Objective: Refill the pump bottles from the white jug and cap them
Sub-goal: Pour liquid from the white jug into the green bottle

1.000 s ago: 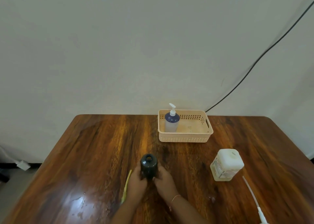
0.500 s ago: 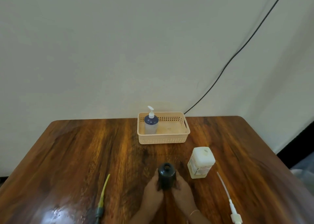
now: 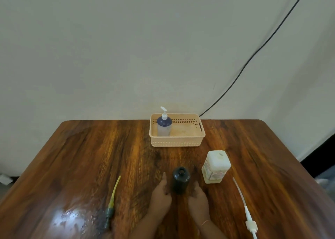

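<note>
A black bottle (image 3: 180,179) stands upright and uncapped on the wooden table (image 3: 90,157), near the front edge. My left hand (image 3: 160,195) rests just left of it and my right hand (image 3: 198,198) just right, fingers spread, a small gap showing on the right side. The white jug (image 3: 216,166) stands to the right of the bottle. A dark pump with a yellow tube (image 3: 112,198) lies at the left. On the right lies a white pump with its long tube (image 3: 243,204). A clear bottle with a blue collar and white pump (image 3: 164,124) stands in the basket.
The beige perforated basket (image 3: 183,142) sits at the table's back edge against the wall. A black cable (image 3: 253,55) runs down the wall behind it. A wet, shiny patch (image 3: 67,218) marks the table at front left.
Both hands, which were clasped around the black bottle, have loosened and drawn slightly away from it. The view has shifted, and the bottle stays upright.
</note>
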